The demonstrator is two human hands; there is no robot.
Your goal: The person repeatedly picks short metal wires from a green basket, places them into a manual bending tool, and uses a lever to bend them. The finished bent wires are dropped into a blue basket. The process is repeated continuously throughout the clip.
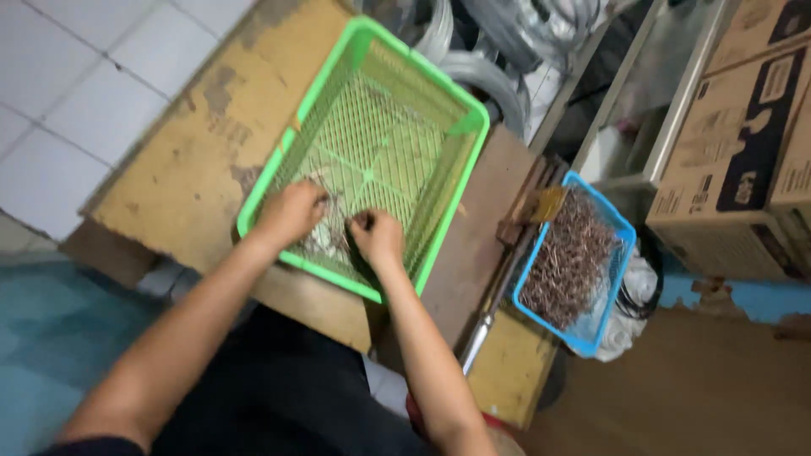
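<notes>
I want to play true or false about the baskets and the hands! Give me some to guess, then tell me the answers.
1. Both hands, left hand and right hand, are inside the green basket. True.
2. The green basket is full to the top. False: it is mostly bare mesh, with a small pale pile by the hands.
3. The blue basket holds thin brownish pieces. True.
4. The blue basket sits inside the green one. False: it stands apart, to the right.

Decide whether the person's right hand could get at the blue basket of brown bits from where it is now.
Probably yes. The right hand is inside the green basket, the blue basket sits open-topped just to its right, and nothing stands between them.
</notes>
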